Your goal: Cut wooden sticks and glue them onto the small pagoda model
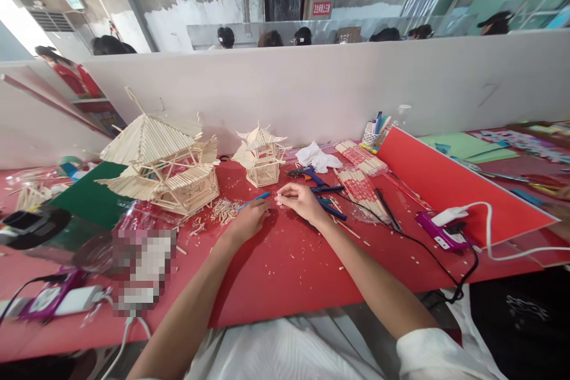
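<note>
My right hand [303,202] pinches a short, pale piece of wooden stick [279,198] between thumb and fingertips. Close to its left, my left hand [252,219] rests low over the red tabletop [285,273] with fingers curled; what they hold, if anything, is hidden. A blue pen [260,196] shows just beyond the left knuckles. Cut stick bits [225,210] lie in a heap left of that hand. Behind the hands stands a small pavilion model [262,157] made of sticks. A larger stick pavilion [155,160] stands to the left. Blue-handled pliers [332,208] lie beside my right hand.
A blue glue gun [309,175], crumpled tissue [318,157] and packs of sticks [363,193] lie to the right. A red board [449,190] leans there, near a purple power strip [440,231] with trailing cables. A blurred-out device [145,270] lies left. A white partition [312,89] closes the back.
</note>
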A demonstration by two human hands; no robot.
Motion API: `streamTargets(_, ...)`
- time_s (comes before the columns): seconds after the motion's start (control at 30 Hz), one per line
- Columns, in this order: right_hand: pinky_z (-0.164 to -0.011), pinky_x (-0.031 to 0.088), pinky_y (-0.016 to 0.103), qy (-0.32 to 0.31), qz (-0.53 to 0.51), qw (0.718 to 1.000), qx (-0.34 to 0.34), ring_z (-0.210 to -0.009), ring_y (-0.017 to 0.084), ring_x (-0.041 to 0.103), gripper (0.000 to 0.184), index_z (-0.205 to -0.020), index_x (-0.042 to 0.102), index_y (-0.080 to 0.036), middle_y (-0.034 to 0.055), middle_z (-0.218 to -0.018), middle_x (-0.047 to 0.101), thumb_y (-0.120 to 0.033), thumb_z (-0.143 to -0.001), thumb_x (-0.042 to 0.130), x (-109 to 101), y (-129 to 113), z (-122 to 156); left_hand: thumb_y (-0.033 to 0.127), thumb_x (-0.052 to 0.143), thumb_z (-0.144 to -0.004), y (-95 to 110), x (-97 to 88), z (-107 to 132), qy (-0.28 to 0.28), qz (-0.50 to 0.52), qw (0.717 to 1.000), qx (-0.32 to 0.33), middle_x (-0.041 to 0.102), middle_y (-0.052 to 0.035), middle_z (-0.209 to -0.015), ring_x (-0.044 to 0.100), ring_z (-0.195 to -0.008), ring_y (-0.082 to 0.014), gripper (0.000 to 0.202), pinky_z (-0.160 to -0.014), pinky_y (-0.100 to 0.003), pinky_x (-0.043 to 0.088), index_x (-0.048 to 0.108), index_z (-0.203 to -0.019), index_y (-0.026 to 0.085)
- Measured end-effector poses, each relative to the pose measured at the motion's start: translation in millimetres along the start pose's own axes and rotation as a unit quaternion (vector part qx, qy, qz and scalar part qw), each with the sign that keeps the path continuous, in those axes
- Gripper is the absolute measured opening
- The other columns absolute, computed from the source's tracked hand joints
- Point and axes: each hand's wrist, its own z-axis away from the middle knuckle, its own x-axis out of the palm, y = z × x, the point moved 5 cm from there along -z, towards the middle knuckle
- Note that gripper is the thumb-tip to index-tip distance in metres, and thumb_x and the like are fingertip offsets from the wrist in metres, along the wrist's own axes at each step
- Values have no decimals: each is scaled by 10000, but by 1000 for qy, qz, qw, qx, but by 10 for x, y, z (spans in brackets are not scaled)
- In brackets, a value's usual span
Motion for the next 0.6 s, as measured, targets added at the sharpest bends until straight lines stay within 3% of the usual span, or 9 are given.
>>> streamTargets(0.1,-706,622,331,-2,-4,1000,-3,-740,187,726,335,-869,691,-187,38,-801,748,-435,-707,847,1,-2,-1,146,613,-915,1,-6,-3,13,-15,1000,-18,692,-140,-1201,659,-1118,-262,270,-1015,-439,520,677,-1172,201)
streamTargets(0.23,-711,615,316,-6,0,1000,-11,-732,178,719,308,-853,702,-185,31,-782,746,-414,-708,847,0,-7,-4,157,582,-949,3,35,-15,-10,-29,999,-25,719,-119,-1074,685,-1023,-254,191,-936,-407,552,694,-1099,195)
streamTargets(0.37,-725,623,331,-5,-16,1000,-6,-731,176,712,305,-843,701,-193,19,-789,733,-409,-693,856,2,7,-9,201,622,-949,84,-97,-23,80,-7,996,-35,700,-112,-1195,689,-1069,-245,329,-948,-407,560,611,-1277,219)
streamTargets(0.47,-736,631,348,-14,-29,999,3,-754,184,710,333,-879,692,-207,10,-800,721,-390,-672,876,30,3,6,247,606,-974,201,-202,-19,146,13,989,-8,699,-96,-1224,682,-1127,-232,338,-991,-406,554,585,-1311,239)
streamTargets(0.6,-756,632,352,-37,-54,998,19,-797,191,720,360,-942,669,-218,12,-847,728,-369,-687,873,103,-25,50,264,619,-975,291,-230,-7,181,15,983,27,715,-87,-1185,687,-1122,-228,329,-982,-405,564,582,-1301,236)
